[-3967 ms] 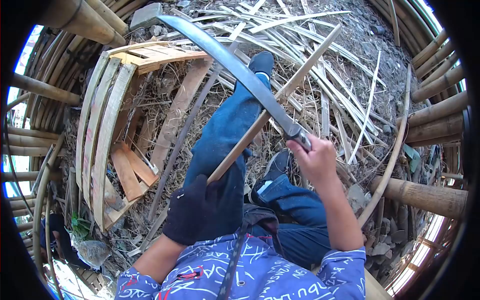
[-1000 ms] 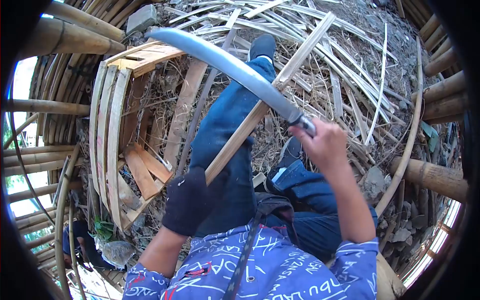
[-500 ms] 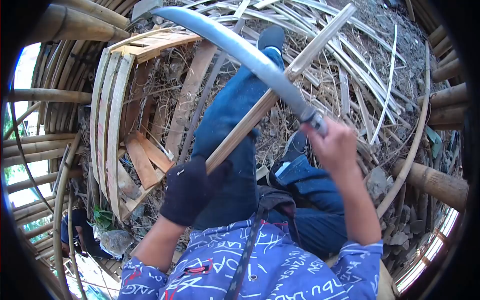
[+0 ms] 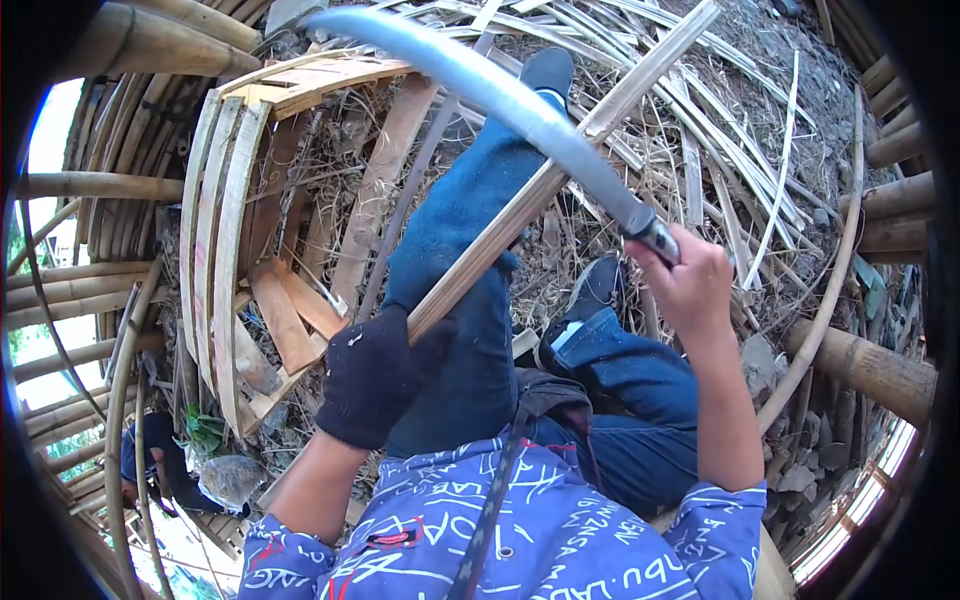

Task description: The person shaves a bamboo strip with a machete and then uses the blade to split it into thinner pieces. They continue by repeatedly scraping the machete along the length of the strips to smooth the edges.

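Note:
A black knit glove covers my left hand, whose fingers are closed round the lower end of a long wooden stick. The stick slants up and to the right over my jeans-clad leg, with a pale cut patch partway along it. Bare and closed, my right hand grips the handle of a machete with a long, curved, silvery blade. That blade reaches up to the left and crosses over the stick in this view, near the cut patch.
A slatted wooden crate lies at left with loose boards inside. Pale split strips litter the ground at upper right. Bamboo poles stand around, and a broken stone is at right. A person is at lower left.
My right hand has moved a little to the right, and the machete with it. The stick's far end has shifted slightly right; my left hand keeps its hold.

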